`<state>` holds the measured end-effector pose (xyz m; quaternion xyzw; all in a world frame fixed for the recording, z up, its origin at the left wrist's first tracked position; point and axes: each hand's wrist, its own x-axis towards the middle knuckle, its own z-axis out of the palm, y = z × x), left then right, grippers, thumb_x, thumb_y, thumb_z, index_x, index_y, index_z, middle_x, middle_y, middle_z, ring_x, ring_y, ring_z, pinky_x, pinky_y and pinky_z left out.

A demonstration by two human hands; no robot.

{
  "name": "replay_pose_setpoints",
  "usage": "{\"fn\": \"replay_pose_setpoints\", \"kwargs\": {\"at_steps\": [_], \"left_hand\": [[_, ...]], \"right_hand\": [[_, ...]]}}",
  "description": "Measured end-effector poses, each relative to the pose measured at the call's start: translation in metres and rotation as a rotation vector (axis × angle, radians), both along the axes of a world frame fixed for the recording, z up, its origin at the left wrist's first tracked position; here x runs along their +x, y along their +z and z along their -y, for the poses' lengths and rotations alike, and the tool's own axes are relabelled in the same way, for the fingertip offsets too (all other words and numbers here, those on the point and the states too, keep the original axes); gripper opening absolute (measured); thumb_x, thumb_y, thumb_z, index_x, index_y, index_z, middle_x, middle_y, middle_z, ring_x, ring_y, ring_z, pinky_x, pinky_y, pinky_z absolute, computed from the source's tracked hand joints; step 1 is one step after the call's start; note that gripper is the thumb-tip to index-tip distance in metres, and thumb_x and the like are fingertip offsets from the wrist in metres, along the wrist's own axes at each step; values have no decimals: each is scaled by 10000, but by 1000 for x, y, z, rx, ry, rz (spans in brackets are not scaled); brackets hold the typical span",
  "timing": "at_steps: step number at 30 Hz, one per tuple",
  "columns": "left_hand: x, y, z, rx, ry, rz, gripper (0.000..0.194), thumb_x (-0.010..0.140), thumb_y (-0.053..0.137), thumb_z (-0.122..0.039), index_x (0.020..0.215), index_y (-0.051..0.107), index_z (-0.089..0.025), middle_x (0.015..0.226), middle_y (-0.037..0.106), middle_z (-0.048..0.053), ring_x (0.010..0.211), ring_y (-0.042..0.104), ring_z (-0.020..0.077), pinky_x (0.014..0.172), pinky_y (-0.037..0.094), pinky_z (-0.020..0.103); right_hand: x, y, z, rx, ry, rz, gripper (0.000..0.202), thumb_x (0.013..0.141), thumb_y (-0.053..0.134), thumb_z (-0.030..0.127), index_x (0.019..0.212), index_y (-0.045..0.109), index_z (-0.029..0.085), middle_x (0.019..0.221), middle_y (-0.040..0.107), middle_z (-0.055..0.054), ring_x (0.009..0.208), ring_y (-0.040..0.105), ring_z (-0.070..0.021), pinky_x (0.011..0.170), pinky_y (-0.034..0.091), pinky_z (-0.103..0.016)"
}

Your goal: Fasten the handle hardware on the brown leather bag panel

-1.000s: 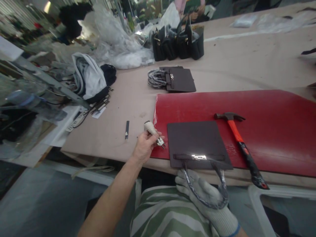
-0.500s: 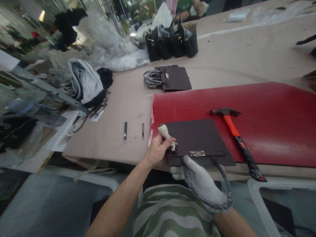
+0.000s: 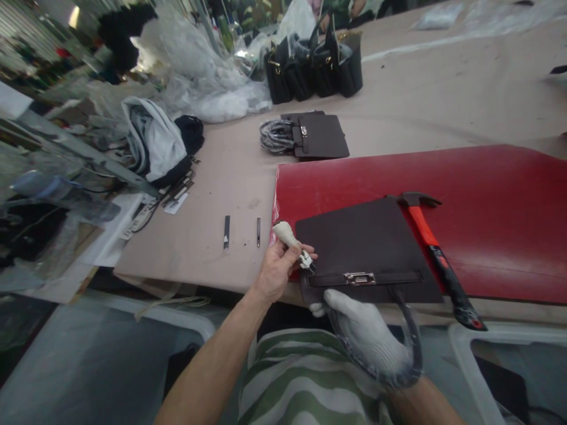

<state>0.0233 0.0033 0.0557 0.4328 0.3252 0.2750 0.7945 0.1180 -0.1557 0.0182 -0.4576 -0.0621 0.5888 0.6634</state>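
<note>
Change: since half a second ago the dark brown flat leather bag panel [image 3: 363, 242] is turned and now covers part of the hammer head.
Left hand: your bare left hand [image 3: 277, 268] is closed on a white-handled small tool [image 3: 290, 239], its metal tip touching the panel's left edge.
Right hand: your white-gloved right hand [image 3: 367, 336] is closed on the plastic-wrapped dark loop handle [image 3: 410, 339] below the table edge.
Panel: it lies on the red cutting mat [image 3: 487, 195], with a silver metal clasp [image 3: 358, 277] on its strap.
Beside: an orange-and-black-handled hammer [image 3: 436, 257] lies just right of it.
Further: two small dark punches [image 3: 243, 231] are on the beige table [image 3: 212, 195]; a stack of similar brown panels [image 3: 316, 134] and black finished handbags [image 3: 316, 68] are behind.
</note>
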Motion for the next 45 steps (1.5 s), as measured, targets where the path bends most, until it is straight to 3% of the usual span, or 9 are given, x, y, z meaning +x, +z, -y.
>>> {"fn": "replay_pose_setpoints", "kwargs": {"at_steps": [4,7,12,22,33,45], "left_hand": [[-4,15,4,1,2,14,534,733,898,-517,954,589,-141,967,760,99,875,764,244,792,586,308],[-7,20,6,4,12,23,537,727,904,-517,957,602,-137,976,763,106,879,765,249,773,587,297],[-11,21,9,34,-8,35,473,773,877,-501,943,628,-137,979,762,99,882,765,240,761,592,281],[-17,15,8,181,-61,9,388,861,805,-483,987,691,-134,1006,755,112,920,761,261,795,598,305],[-16,9,5,220,-60,-2,407,857,802,-501,989,699,-130,989,753,114,911,760,252,820,599,311],[-15,5,8,186,-8,14,414,845,814,-498,993,683,-135,984,746,104,894,760,244,791,593,301]], "right_hand": [[0,4,-8,113,-60,25,285,804,798,314,1073,760,227,877,755,-43,981,683,-293,1029,504,-471],[0,9,-12,166,-78,24,279,794,777,291,1070,757,248,917,757,-39,1062,663,-298,1102,454,-472],[0,17,-12,196,-34,41,162,800,736,276,954,763,232,906,754,-50,1086,656,-306,1106,445,-453],[-6,22,-19,194,-74,-9,357,784,717,249,1139,736,238,992,759,-42,1151,626,-298,1105,448,-466],[-5,17,-24,132,-69,-96,480,721,810,322,1188,715,259,1110,749,-45,1272,569,-296,1175,387,-465],[-7,22,-22,128,-83,-74,443,740,781,291,1178,717,282,1053,752,-29,1225,601,-292,1144,422,-463]]}}
